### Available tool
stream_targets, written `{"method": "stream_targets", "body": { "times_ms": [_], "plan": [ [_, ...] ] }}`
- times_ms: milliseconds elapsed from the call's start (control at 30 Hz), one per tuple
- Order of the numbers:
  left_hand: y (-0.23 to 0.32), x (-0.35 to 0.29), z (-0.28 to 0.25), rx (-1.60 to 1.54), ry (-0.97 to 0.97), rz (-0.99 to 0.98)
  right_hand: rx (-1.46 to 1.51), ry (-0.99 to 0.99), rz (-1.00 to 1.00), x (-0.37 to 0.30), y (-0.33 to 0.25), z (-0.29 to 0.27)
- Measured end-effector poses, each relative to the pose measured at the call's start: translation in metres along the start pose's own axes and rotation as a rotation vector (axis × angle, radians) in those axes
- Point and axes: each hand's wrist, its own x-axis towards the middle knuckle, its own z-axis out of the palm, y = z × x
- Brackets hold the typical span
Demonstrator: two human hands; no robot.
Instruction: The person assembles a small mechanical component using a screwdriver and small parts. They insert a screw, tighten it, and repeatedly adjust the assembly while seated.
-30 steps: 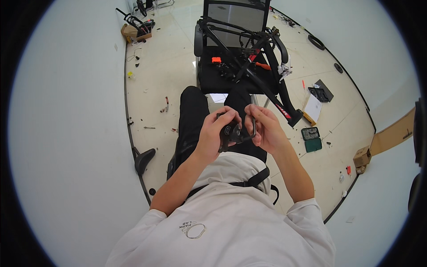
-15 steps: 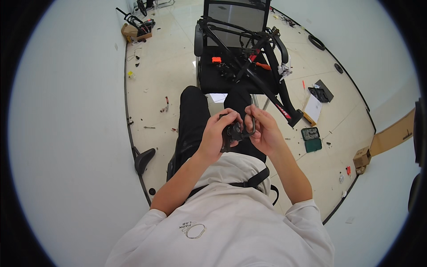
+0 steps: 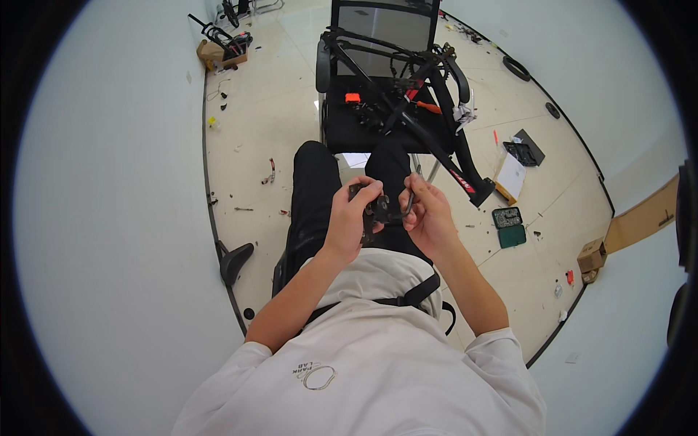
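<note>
Holding black part (image 3: 380, 209) above lap (image 3: 315, 190): left hand (image 3: 352, 218) fingers closed round it. Right hand (image 3: 431, 218) fingers pinching dark L-shaped tool (image 3: 409, 203) just right of part, long leg running forward, short end toward part; contact unclear.

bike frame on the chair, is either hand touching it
No, the left hand holds a dark part and the right hand a thin rod, apart from the bike frame.
</note>
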Motion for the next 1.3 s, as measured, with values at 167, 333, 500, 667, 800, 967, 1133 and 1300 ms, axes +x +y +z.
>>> {"method": "stream_targets", "body": {
  "times_ms": [167, 333, 500, 667, 800, 967, 1133, 1300],
  "plan": [
    [-0.005, 0.001, -0.004, 0.052, -0.013, 0.116, 0.03, 0.133, -0.006, -0.003, 0.009, 0.004],
    [-0.009, 0.0, 0.001, 0.191, -0.023, 0.322, 0.094, 0.24, 0.016, -0.004, 0.013, 0.004],
    [-0.015, 0.009, -0.006, 0.208, -0.115, 0.37, 0.175, 0.223, 0.018, -0.005, 0.012, 0.002],
    [-0.003, 0.007, -0.005, 0.001, -0.156, 0.191, 0.239, 0.194, 0.046, -0.005, 0.008, -0.001],
    [0.002, 0.006, -0.009, -0.148, -0.191, 0.077, 0.261, 0.134, -0.02, -0.006, 0.006, 0.0],
    [0.003, 0.006, -0.014, -0.318, -0.215, -0.085, 0.206, 0.109, -0.133, -0.011, 0.008, 0.008],
    [0.004, 0.008, -0.017, -0.446, -0.205, -0.239, -0.056, 0.077, -0.391, -0.013, 0.014, 0.01],
    [0.004, 0.008, -0.018, -0.492, -0.173, -0.295, -0.274, 0.068, -0.596, -0.015, 0.021, 0.009]
  ]
}}
